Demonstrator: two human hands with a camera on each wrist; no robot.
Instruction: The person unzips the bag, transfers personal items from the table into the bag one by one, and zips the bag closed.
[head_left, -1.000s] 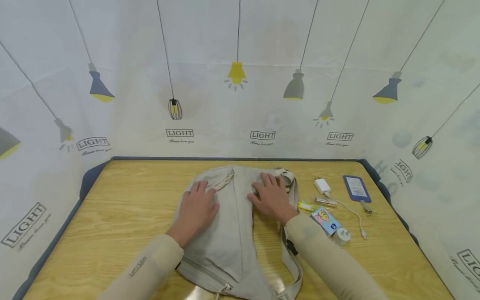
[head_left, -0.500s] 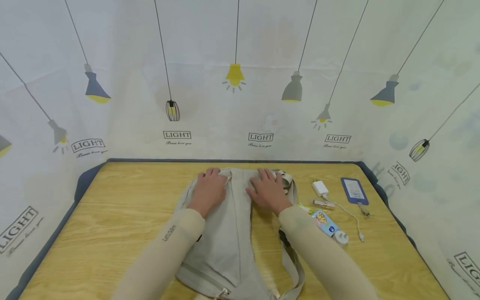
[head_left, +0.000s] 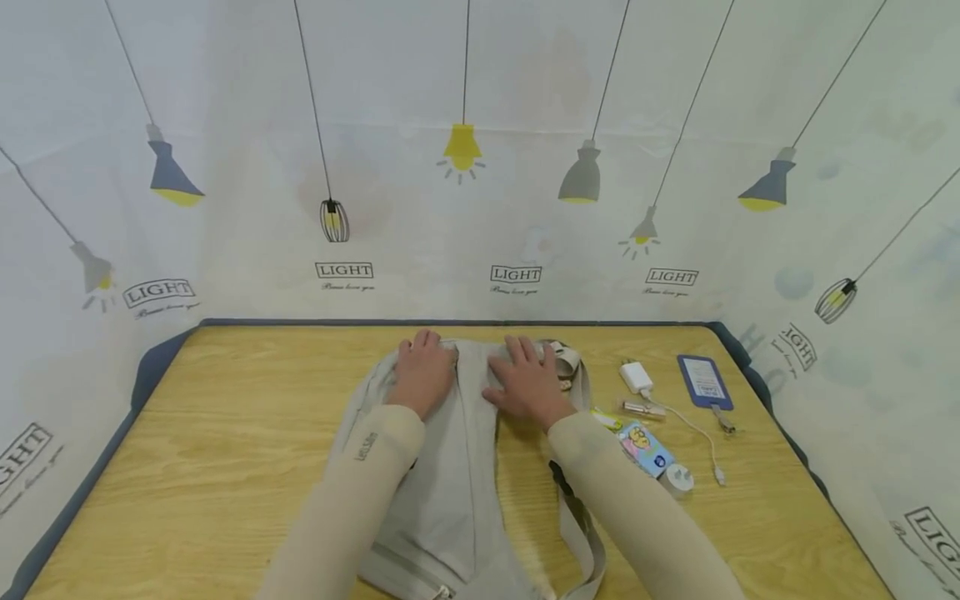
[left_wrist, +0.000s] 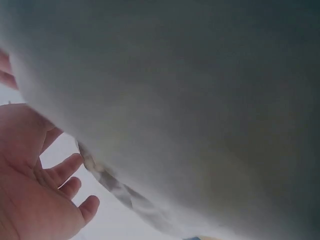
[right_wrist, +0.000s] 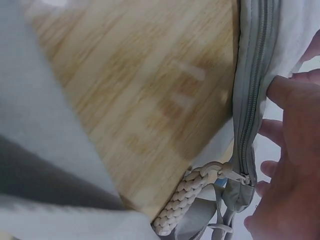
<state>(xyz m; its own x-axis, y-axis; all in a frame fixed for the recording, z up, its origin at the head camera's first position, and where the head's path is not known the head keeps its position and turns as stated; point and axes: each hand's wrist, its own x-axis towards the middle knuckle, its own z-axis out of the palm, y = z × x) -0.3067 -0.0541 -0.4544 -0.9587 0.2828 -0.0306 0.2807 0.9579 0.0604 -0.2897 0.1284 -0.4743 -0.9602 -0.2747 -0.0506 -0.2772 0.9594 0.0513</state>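
**Loose grip on both sides, no pinch showing**

Left hand (head_left: pixel 425 375) and right hand (head_left: pixel 525 379) are both resting on the upper part of a grey bag (head_left: pixel 450 479), fingers spread or only slightly bent. Neither is visibly closing round the fabric, though blurred pale cloth (left_wrist: pixel 165 110) is hiding part of the left one in its wrist view.

The 2 hands seem to be steadying the bag, 1 toward each side of its top, since such limp material would probably be shifting under a single touch.

From the head view, the bag's body is lying at 6 o'clock from the left hand and 7 o'clock from the right. Its strap (head_left: pixel 581 542) is looping between 5 and 6 o'clock from the right, where a fingertip is touching fabric beside a zip (right_wrist: pixel 256 75).

At 3 o'clock from that hand, a white charger (head_left: pixel 636 377) and a blue badge holder (head_left: pixel 705 382) are lying on the wooden table (head_left: pixel 225 450); a patterned pack (head_left: pixel 647 448) and a plug adapter (head_left: pixel 678 477) are sitting at 4 o'clock, perhaps placed there to leave the bag room.
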